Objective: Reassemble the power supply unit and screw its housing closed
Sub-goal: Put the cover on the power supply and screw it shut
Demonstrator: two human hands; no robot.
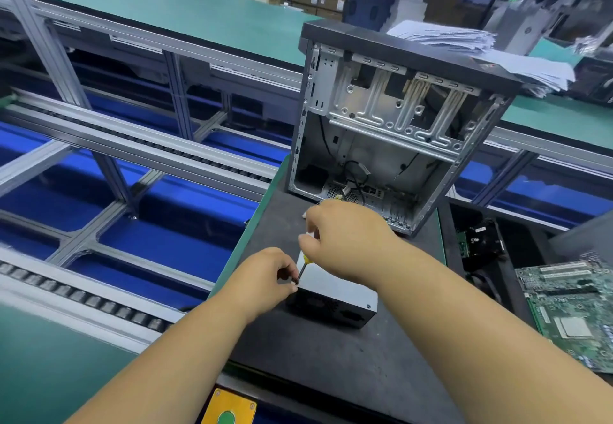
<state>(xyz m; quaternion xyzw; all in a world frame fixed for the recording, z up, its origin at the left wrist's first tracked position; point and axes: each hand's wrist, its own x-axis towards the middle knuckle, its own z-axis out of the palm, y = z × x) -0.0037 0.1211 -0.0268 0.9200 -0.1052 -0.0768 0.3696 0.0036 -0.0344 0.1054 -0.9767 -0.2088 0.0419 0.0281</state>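
Open computer case [394, 118] stands upright at the far end of the dark mat [331, 357]. Power supply unit [335, 297] lies nearer. Right hand [348, 241] grips the screwdriver [303, 269]; left hand [265, 277] pinches its tip at the unit's corner.

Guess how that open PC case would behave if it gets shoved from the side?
The computer case stands upright and tall on the dark mat, so it could tip. It looks gutted, thin sheet metal, probably light. Loose cables inside would likely flop.

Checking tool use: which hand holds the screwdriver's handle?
The right hand grips the handle; the left hand only pinches near the screwdriver tip at the power supply unit.
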